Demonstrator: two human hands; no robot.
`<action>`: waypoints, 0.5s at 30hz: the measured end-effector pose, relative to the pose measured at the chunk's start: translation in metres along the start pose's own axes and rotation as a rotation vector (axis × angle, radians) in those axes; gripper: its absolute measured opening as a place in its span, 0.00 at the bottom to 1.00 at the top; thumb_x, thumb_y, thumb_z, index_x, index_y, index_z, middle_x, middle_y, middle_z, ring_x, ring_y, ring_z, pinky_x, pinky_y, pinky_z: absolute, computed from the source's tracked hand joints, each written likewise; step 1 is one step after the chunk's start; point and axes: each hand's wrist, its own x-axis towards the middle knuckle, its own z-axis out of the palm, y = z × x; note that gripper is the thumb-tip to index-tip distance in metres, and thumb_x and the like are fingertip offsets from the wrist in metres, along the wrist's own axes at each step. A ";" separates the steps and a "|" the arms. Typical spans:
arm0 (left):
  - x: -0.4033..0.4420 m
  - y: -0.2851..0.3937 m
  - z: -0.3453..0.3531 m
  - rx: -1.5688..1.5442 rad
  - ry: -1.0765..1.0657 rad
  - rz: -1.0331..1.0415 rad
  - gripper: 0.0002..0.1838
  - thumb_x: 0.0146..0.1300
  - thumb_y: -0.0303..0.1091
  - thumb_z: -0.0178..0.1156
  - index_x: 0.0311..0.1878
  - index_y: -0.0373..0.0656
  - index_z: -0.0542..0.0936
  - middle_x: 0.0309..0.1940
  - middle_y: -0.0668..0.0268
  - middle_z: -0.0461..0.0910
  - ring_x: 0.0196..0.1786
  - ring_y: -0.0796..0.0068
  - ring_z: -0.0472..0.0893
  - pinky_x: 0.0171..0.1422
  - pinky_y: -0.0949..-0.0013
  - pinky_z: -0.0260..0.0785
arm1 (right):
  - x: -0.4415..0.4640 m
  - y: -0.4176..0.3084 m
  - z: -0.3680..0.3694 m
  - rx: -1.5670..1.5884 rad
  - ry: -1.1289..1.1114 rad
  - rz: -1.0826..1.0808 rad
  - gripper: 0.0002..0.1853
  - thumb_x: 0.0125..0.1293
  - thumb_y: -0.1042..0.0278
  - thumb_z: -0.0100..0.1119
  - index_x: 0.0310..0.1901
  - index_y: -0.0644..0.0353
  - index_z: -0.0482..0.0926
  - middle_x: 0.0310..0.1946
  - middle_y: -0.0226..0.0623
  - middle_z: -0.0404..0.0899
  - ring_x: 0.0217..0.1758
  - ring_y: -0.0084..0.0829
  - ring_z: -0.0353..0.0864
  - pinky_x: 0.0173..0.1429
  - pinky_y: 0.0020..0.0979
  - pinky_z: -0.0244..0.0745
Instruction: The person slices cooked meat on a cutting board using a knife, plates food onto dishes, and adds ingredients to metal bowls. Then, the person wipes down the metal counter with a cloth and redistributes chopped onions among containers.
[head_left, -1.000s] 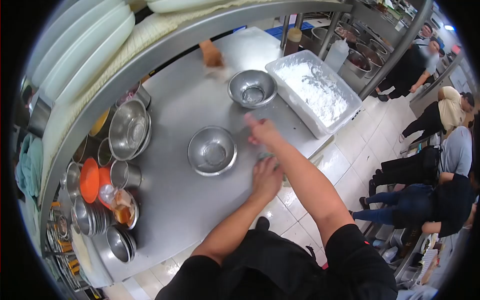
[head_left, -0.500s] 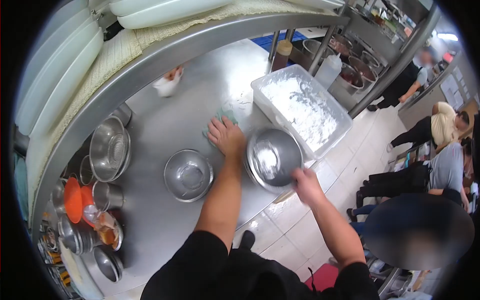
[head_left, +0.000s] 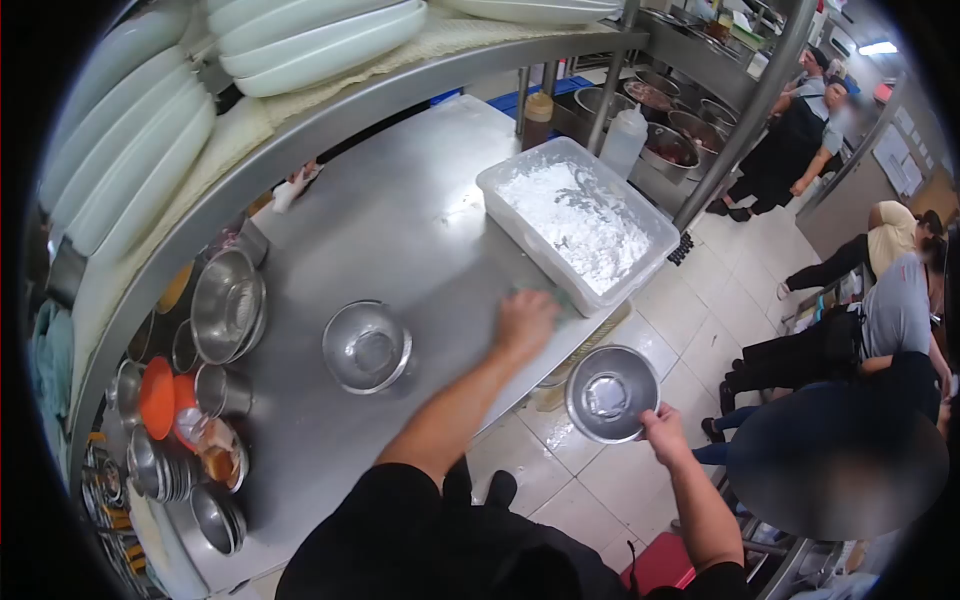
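My right hand [head_left: 664,432] grips the rim of a steel bowl [head_left: 612,394], which is held over the floor beyond the table edge. On the steel table [head_left: 440,260] my left hand [head_left: 528,318], blurred by motion, presses on a green cloth [head_left: 562,300] close to the table's edge. Just beyond it stands a translucent tub [head_left: 486,184] of white powder [head_left: 590,228]. Another steel bowl [head_left: 367,346] rests on the table, left of my left hand.
Stacked steel bowls [head_left: 228,305] and orange bowls [head_left: 157,397] line the left side. A shelf rail [head_left: 400,75] with white plates crosses above. Squeeze bottles [head_left: 624,140] stand behind the tub. A co-worker's hand [head_left: 296,187] is at the far edge. Several people stand at right.
My right hand has lifted the steel bowl off the table and out past its edge. My left hand has wiped rightward with the cloth. The co-worker's hand has drawn back to the far left.
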 end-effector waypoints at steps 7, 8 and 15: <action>-0.022 0.008 -0.037 -0.420 0.356 0.057 0.11 0.60 0.32 0.57 0.43 0.50 0.86 0.45 0.61 0.83 0.47 0.50 0.80 0.53 0.52 0.74 | -0.025 -0.007 -0.053 -0.058 0.029 0.019 0.09 0.63 0.74 0.55 0.41 0.70 0.78 0.30 0.38 0.82 0.25 0.27 0.80 0.27 0.27 0.80; -0.012 -0.022 -0.046 -0.261 0.400 -0.020 0.11 0.61 0.32 0.56 0.43 0.49 0.86 0.43 0.59 0.84 0.45 0.47 0.81 0.53 0.52 0.74 | -0.032 -0.006 -0.060 -0.075 0.034 0.027 0.09 0.63 0.74 0.55 0.41 0.70 0.79 0.30 0.38 0.82 0.25 0.26 0.80 0.27 0.27 0.80; -0.054 -0.042 -0.023 -0.028 0.209 -0.136 0.14 0.56 0.33 0.61 0.46 0.55 0.85 0.56 0.65 0.79 0.63 0.58 0.73 0.64 0.49 0.65 | -0.045 0.012 -0.081 -0.073 -0.037 -0.021 0.11 0.63 0.73 0.55 0.44 0.70 0.80 0.30 0.34 0.82 0.26 0.23 0.79 0.28 0.28 0.76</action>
